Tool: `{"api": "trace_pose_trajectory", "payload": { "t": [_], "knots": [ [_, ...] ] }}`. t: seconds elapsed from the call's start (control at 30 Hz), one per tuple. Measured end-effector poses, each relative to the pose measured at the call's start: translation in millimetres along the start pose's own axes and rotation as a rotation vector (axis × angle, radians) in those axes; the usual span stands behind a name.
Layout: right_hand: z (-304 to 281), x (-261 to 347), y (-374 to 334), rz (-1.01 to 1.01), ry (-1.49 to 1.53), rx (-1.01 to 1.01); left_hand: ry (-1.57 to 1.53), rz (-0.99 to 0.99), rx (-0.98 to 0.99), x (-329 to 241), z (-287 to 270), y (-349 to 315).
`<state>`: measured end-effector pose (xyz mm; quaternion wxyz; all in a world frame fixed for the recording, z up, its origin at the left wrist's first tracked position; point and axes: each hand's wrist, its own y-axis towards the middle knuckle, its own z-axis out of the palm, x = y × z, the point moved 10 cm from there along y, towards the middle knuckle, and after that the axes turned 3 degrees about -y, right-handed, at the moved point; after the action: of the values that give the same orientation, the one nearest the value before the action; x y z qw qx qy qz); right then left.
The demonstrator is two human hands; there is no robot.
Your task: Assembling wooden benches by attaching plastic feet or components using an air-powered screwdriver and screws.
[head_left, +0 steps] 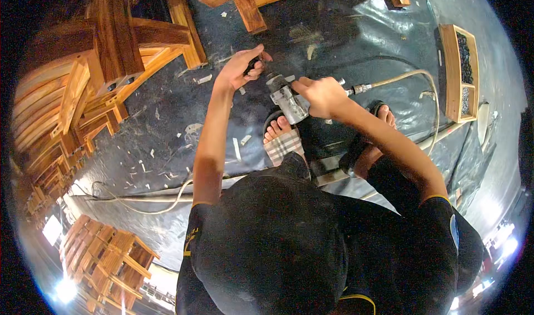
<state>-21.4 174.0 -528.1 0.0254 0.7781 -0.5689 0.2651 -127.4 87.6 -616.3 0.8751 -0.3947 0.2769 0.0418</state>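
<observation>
My right hand (327, 96) grips a silver air-powered driver (290, 102) by its handle. The tool's nose points up and left, toward my left hand (240, 69). That hand is closed, its fingers curled round small black pieces (253, 64) too small to make out. Thumb and forefinger reach forward close to the driver's tip. Whether they pinch anything there is not clear. An air hose (396, 79) runs from the driver's handle to the right and bends down.
Wooden furniture frames (119, 34) stand at the left and top. To the right sits a divided wooden box (449, 64) of small dark and grey parts. Scraps litter the dark floor sheet (183, 103). Stacked wooden furniture (108, 259) is at lower left; a pale hose (150, 209) trails nearby.
</observation>
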Motion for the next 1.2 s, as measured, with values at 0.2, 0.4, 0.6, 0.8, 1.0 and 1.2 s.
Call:
{"api": "trace_pose_trajectory", "payload": {
  "t": [0.2, 0.4, 0.6, 0.8, 1.0, 1.2],
  "knots": [
    [-3.2, 0.5, -3.2, -0.006, 0.067, -0.08, 0.025, 0.024, -0.087, -1.6, -5.6, -2.8],
    [7.1, -5.2, -7.9, 0.022, 0.073, -0.063, 0.104, 0.028, -0.121, 0.1, -1.6, 0.0],
    [12.0, -7.2, -10.8, -0.009, 0.072, -0.051, 0.153, -0.033, -0.06, 2.8, 3.7, -0.8],
    [6.7, -10.1, -6.7, -0.009, 0.064, -0.07, 0.008, 0.084, -0.061, 0.1, 1.2, -2.1],
    [4.9, -10.5, -7.9, 0.003, 0.068, -0.089, 0.073, 0.153, -0.093, -6.9, 4.8, -7.4],
    [7.1, -10.8, -8.9, 0.009, 0.035, -0.165, 0.353, 0.2, -0.22, -19.3, 6.4, -11.1]
  ]
}}
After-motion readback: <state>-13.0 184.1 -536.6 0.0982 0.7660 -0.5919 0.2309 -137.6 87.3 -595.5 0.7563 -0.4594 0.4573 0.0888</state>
